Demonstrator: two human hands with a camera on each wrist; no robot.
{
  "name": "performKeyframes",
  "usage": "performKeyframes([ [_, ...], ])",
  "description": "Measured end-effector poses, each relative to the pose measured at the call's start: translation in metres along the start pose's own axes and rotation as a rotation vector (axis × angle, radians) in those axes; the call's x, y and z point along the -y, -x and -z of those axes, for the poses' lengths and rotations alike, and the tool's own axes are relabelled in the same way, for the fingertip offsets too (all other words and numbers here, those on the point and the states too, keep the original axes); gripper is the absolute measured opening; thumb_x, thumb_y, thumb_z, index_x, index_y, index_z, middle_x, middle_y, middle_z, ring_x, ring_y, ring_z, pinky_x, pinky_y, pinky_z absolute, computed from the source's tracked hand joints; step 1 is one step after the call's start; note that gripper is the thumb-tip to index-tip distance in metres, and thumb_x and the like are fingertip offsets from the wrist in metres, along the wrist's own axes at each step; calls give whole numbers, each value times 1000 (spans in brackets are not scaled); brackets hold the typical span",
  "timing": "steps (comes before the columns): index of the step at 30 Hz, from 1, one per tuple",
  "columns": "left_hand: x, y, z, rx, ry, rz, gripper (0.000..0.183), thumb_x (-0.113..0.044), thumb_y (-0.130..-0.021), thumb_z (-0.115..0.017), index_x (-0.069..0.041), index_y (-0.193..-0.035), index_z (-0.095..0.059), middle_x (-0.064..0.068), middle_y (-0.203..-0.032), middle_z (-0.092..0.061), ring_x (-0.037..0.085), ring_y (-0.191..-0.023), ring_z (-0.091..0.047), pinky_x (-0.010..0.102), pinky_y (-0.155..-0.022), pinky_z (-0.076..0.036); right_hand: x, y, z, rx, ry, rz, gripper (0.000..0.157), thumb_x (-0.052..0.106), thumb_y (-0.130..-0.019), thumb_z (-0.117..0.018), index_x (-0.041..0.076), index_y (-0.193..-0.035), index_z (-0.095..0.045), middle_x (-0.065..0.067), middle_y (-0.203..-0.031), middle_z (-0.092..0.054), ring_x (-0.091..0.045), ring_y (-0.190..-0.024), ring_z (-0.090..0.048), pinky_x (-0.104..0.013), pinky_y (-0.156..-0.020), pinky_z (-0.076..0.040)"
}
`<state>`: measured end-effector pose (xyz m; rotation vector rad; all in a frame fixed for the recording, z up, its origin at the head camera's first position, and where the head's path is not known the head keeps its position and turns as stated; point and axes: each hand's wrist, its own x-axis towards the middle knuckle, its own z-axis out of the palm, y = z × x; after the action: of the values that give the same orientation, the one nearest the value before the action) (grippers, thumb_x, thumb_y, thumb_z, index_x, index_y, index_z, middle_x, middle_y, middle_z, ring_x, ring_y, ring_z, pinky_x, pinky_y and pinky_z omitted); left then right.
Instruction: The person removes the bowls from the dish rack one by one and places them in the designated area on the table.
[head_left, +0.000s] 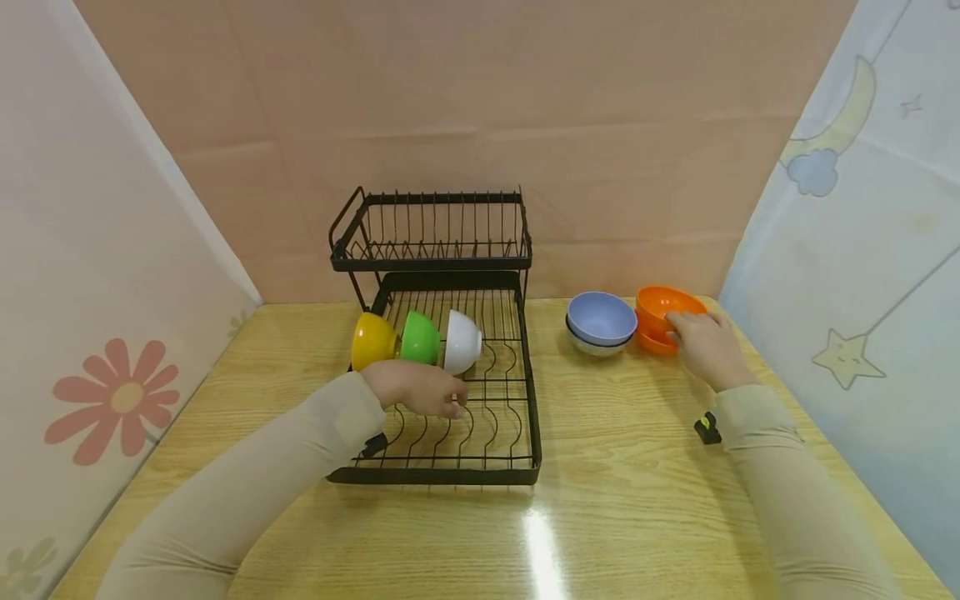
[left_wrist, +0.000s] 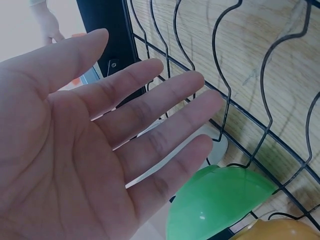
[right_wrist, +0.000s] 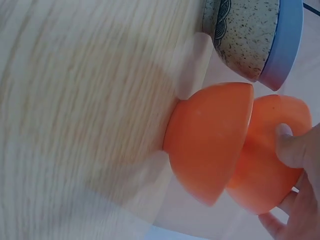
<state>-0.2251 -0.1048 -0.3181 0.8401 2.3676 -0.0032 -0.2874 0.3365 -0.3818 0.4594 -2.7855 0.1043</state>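
Observation:
My right hand [head_left: 708, 346] pinches the rim of the upper orange bowl [head_left: 663, 300], thumb on its outer side. That bowl sits tilted at the mouth of the lower orange bowl [right_wrist: 207, 140], which stands on the table. Over the lower tier of a black dish rack [head_left: 435, 477], my left hand [head_left: 426, 387] holds nothing; in the left wrist view its fingers are extended and spread. Just beyond it a yellow bowl [head_left: 372, 342], a green bowl [head_left: 420, 340] and a white bowl [head_left: 462, 343] stand on edge in a row between the wires.
Left of the orange bowls, a blue bowl [head_left: 602, 318] rests in a speckled bowl [right_wrist: 245, 40] with a dark patterned band. The rack's upper tier [head_left: 435, 265] rises behind the row of bowls. Fabric walls border the wooden table [head_left: 615, 500].

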Motion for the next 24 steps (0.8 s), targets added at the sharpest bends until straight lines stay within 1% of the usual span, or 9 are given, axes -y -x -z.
performKeyframes([
  [6, 1, -1, 0, 1, -9, 1, 37, -35, -102, -48, -15, -133, -54, 3, -125, -62, 20, -117, -57, 38, -101, -45, 1, 1, -2, 84, 1, -19, 14, 4, -94, -56, 1, -108, -56, -24, -101, -65, -46, -100, -57, -68, -99, -29],
  [13, 1, -2, -1, -2, -6, 6, 38, -36, -102, -47, -15, -134, -54, 3, -126, -62, 20, -118, -57, 39, -101, -45, 2, 0, -3, 122, 8, -19, 15, 3, -95, -54, 0, -109, -57, -25, -102, -65, -46, -104, -57, -68, -100, -29],
  [17, 2, -1, -1, -2, -6, 4, 38, -35, -102, -47, -15, -134, -54, 3, -125, -62, 20, -117, -58, 39, -101, -45, 2, 0, -3, 139, 13, -15, 17, 4, -94, -54, 0, -110, -57, -25, -102, -66, -46, -105, -58, -68, -99, -29],
  [24, 1, -1, 0, -1, -1, -1, 38, -37, -102, -48, -15, -131, -55, 2, -123, -63, 19, -115, -58, 38, -100, -46, 1, 0, -2, 206, 27, -37, 26, 6, -96, -51, -2, -120, -57, -30, -113, -64, -49, -110, -56, -67, -101, -28],
])
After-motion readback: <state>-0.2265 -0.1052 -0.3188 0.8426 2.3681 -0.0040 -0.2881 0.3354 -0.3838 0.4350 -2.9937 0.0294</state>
